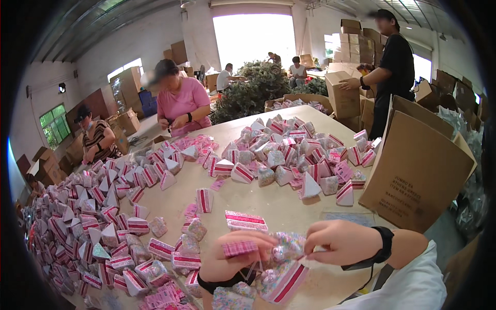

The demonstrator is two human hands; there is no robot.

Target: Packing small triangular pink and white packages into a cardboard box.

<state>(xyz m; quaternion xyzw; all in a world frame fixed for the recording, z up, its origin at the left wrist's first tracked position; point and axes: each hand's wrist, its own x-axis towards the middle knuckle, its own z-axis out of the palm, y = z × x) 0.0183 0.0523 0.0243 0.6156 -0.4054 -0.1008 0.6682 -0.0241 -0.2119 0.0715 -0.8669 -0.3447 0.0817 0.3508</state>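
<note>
I had the left hand (230, 264) gripping a glittery cake slice (287, 247) over the table (297, 214), and the right hand (343, 242) pinching at its edge. Probably this step was attaching the pink tag (240, 249); next seemed to need a gentle pull.

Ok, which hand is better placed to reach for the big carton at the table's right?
Right, I'd say: the right hand is nearer the carton. The left hand sits farther off, a pink tag over it. Both are at a glittery piece, so the right may need freeing first.
</note>
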